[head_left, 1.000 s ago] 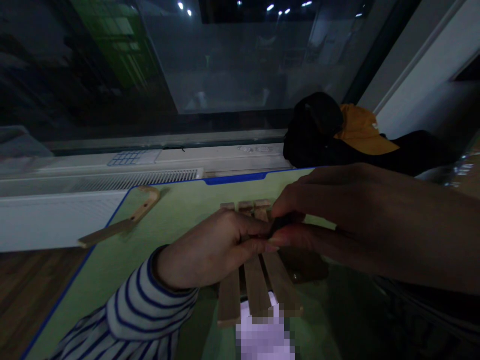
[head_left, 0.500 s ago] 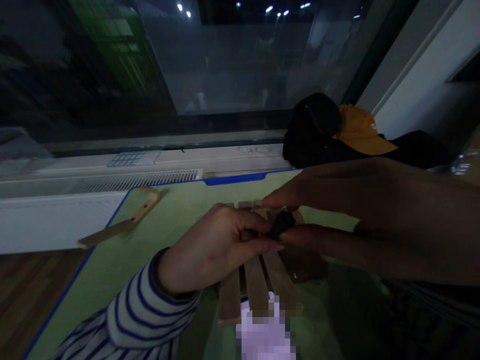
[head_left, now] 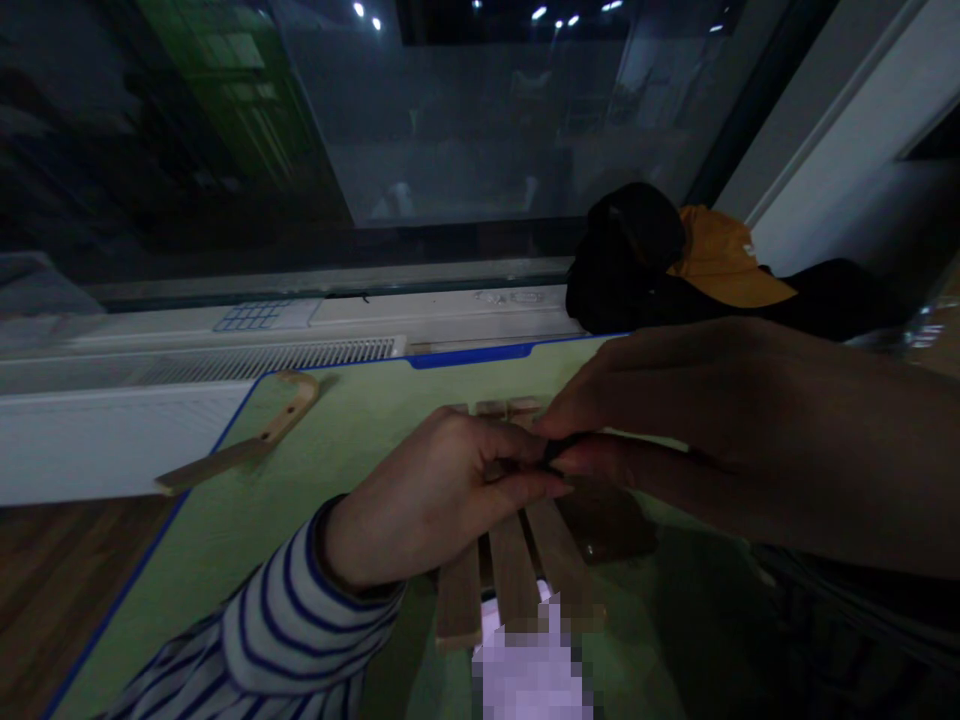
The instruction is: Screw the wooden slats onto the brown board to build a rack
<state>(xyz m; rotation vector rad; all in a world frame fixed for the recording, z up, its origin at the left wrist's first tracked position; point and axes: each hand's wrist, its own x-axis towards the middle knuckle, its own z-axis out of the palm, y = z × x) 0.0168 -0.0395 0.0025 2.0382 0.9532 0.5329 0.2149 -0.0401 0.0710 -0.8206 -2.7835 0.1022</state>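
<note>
Starting at the far left with a white radiator (head_left: 112, 440) under the window sill (head_left: 442, 320), and below it, brown wooden floor (head_left: 90, 580). Next, a bent piece of wood (head_left: 247, 450) with dark holes, lying across the left edge of the pale green table (head_left: 367, 410), with its lower end past the blue border and its curled end on the tabletop. Reaching in from the lower left, out of a striped sleeve (head_left: 300, 615): left hand (head_left: 420, 500), with curled fingers, thumb and forefinger nearly together, pinching the left end of a small dark piece (head_left: 556, 449). Under the hands, three wooden slats (head_left: 514, 575) side by side on the table, partly covered by the left hand; beneath their near ends, a lilac patch (head_left: 529, 675), mostly blurred into blocks. Back up to the small dark piece, held just above the slats and mostly hidden by fingertips; cannot tell its full shape. Coming from the right: right hand (head_left: 720, 430), thumb and fingertips closed on the same piece, meeting the left fingertips. Below the right hand, beside the slats, something flat and brown (head_left: 611, 525). Farther back, a black cap (head_left: 641, 225) next to an orange cap (head_left: 727, 260).
</note>
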